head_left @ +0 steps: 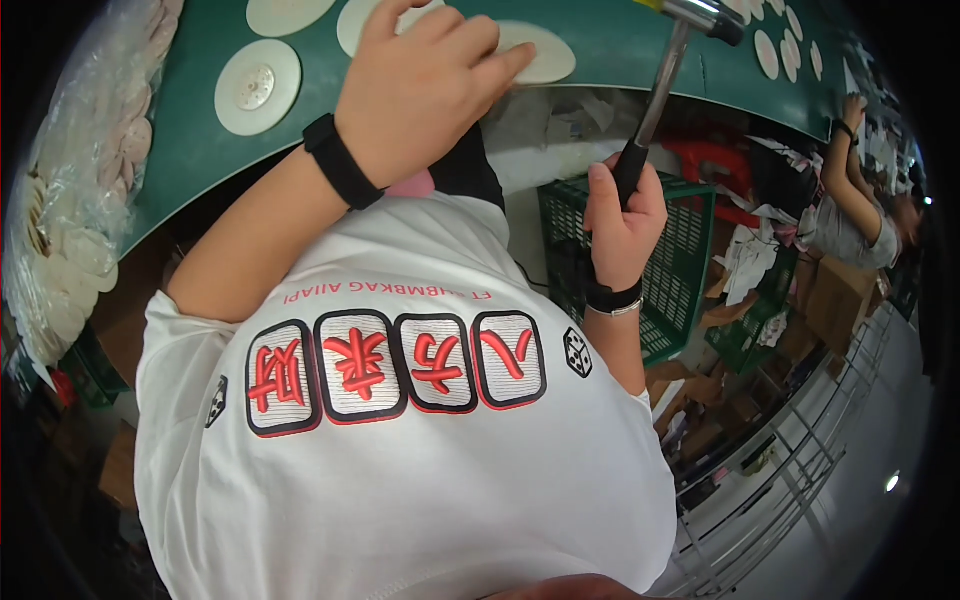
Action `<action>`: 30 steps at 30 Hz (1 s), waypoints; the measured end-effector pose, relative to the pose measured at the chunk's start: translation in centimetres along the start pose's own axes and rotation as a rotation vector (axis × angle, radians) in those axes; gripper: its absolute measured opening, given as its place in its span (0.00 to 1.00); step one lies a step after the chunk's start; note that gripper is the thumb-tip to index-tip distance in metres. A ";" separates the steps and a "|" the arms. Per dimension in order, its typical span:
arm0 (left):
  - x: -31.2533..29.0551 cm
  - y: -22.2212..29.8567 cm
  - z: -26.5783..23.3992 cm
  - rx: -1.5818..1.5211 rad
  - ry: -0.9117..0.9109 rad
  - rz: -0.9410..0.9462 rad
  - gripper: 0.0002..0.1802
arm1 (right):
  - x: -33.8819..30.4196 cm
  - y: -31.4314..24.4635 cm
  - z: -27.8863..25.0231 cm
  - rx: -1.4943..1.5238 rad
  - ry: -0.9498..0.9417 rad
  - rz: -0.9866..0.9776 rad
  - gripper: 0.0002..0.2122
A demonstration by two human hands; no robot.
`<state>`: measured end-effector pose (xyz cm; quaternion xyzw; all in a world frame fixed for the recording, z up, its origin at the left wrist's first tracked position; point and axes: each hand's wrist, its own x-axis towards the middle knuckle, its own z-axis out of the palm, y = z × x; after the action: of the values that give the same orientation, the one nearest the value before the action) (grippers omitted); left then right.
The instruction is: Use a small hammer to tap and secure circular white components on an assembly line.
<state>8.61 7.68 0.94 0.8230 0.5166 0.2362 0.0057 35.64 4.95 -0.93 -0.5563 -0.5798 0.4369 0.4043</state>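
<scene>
My left hand (425, 85), with a black band at the wrist, is bent over several white discs on the green worktop (190, 150). Its fingers are curled, and one tip presses on a white disc (548, 55) near the table edge. What lies under the palm is hidden. In my right hand (628, 215) is a hammer (655, 95), gripped by its black handle. The metal head is up at the top edge, above the worktop. Left of my left hand lies a disc with a small round plate at its centre (257, 87).
Clear plastic bags (85, 180) of pale discs cover the left end of the worktop. More small discs (790, 50) lie at the far right. Below stand a green crate (670, 270) and cardboard boxes (840, 300). Another person's arm (845, 170) reaches in at the right.
</scene>
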 end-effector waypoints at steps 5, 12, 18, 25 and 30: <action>1.5 -0.7 -2.4 -0.611 0.061 -0.388 0.22 | 2.9 -4.0 3.2 0.310 -0.014 -0.012 0.06; 0.6 -0.4 -1.4 -1.669 -0.103 -0.881 0.19 | 4.2 -4.9 3.9 0.446 -0.094 0.009 0.07; 0.2 -1.1 -0.5 -1.861 -0.210 -0.903 0.17 | 4.1 -5.5 4.0 0.535 -0.084 0.091 0.07; 0.7 0.1 -1.3 -1.868 -0.296 -0.865 0.15 | 5.8 -5.2 1.9 0.581 0.019 0.237 0.06; -0.4 -0.1 -3.3 -1.561 -0.285 -0.732 0.17 | 15.5 -2.3 -4.9 0.346 0.172 0.138 0.07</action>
<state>7.08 6.61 3.74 0.3880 0.4335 0.4008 0.7077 38.79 20.73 2.42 -0.5522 -0.4201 0.5074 0.5110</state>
